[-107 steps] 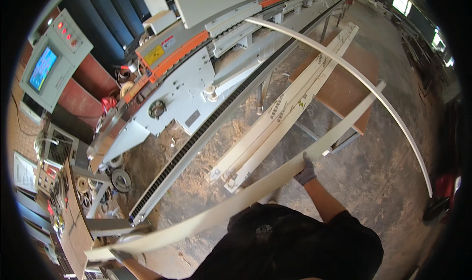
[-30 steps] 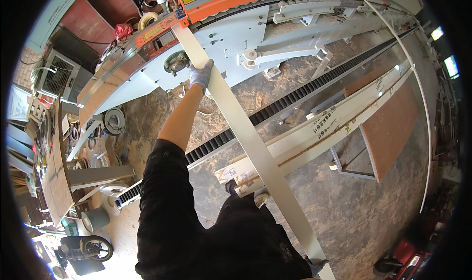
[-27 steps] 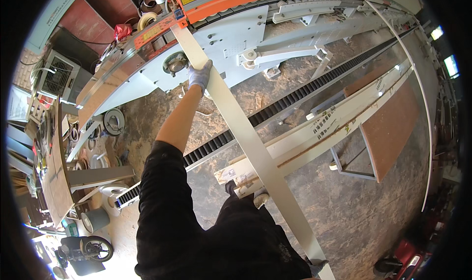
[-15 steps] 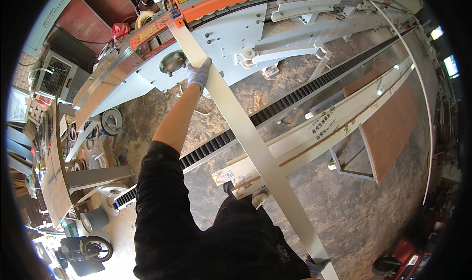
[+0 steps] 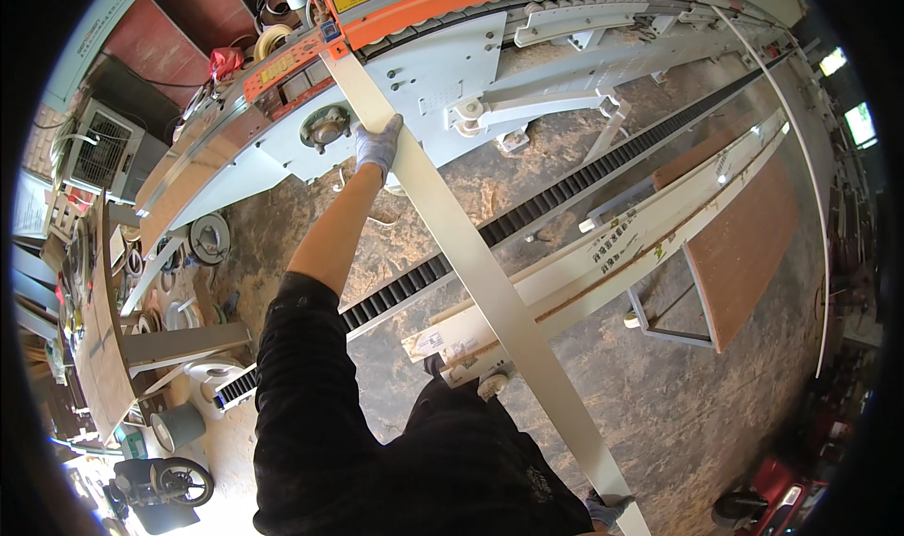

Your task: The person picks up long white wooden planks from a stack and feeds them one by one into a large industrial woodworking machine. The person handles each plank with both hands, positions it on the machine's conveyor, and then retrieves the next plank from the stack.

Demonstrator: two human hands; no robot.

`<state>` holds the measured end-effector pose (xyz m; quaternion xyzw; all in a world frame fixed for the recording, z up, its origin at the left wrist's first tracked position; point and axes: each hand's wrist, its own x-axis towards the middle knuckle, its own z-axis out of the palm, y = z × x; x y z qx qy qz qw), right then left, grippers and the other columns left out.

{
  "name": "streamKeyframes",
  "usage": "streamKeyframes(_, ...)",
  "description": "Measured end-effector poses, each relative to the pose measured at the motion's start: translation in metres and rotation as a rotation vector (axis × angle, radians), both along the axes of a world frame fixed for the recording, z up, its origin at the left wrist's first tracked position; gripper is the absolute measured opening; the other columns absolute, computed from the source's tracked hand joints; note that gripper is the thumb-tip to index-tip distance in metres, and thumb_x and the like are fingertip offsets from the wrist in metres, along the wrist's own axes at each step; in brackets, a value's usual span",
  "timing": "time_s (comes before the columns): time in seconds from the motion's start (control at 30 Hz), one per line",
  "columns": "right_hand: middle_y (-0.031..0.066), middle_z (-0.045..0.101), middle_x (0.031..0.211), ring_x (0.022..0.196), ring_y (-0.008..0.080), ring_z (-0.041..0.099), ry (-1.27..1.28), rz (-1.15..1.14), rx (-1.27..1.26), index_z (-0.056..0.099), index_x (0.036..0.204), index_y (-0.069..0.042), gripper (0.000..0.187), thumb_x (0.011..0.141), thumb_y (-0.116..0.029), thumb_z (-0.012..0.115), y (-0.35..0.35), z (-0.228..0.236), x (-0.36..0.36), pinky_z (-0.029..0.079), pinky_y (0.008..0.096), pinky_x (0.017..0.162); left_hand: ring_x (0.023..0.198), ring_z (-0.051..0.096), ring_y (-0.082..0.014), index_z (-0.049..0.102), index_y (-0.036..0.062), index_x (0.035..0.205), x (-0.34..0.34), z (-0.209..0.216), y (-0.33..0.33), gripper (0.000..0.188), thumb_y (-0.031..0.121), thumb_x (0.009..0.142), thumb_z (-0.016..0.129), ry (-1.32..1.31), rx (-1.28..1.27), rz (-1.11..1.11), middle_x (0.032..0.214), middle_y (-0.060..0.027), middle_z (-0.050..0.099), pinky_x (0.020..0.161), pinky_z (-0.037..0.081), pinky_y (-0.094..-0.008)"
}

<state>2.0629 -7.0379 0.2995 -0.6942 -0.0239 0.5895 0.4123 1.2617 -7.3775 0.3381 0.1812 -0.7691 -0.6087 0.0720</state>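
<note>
A long, narrow pale board [image 5: 480, 277] runs slantwise from the machine's feed end at the top down to the lower right. My left hand [image 5: 379, 146], in a light grey glove, is closed around its left edge, a short way from the far end. That far end meets the orange fence [image 5: 282, 70] of a long pale-grey machine [image 5: 428, 84] with an orange guard [image 5: 433, 13]. Close to my body, my gloved right hand [image 5: 607, 510] grips the board's near end; part of its fingers is hidden under the board.
Beneath the board a black roller rail [image 5: 556, 197] crosses the floor. Beyond it lie long cream boards [image 5: 574, 268] and a brown panel [image 5: 744, 263] on a metal frame. A wooden bench [image 5: 104, 329], tape rolls [image 5: 209, 238] and a grey bucket [image 5: 179, 427] stand at left.
The view has shifted slightly left. Both hands keep their hold, and the board stays almost where it was against the machine.
</note>
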Motion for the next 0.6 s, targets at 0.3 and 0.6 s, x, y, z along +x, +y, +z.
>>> streamKeyframes(0.3,0.0043,0.066,0.101,0.087,0.0287,0.062,0.055,-0.002,0.038,0.063,0.103,-0.014,0.062,0.064,-0.06,0.078,0.007,0.001,-0.002,0.049,0.0464,0.074,0.083,0.067,-0.0231,0.059,-0.0038,0.109,0.0,0.008,0.005,0.045,0.025,0.078,0.076,0.026,0.007,-0.032,0.097,-0.0151,0.069,0.073,0.054,-0.0348)
streamKeyframes(0.6,0.0033,0.067,0.098,0.087,0.0266,0.063,0.048,-0.029,0.01,0.064,0.102,-0.015,0.06,0.065,-0.063,0.075,0.016,0.01,-0.021,0.051,0.0454,0.073,0.086,0.067,-0.0239,0.057,-0.004,0.112,-0.007,0.007,0.01,0.049,0.026,0.079,0.075,0.014,0.037,-0.043,0.1,-0.0159,0.068,0.077,0.054,-0.0352)
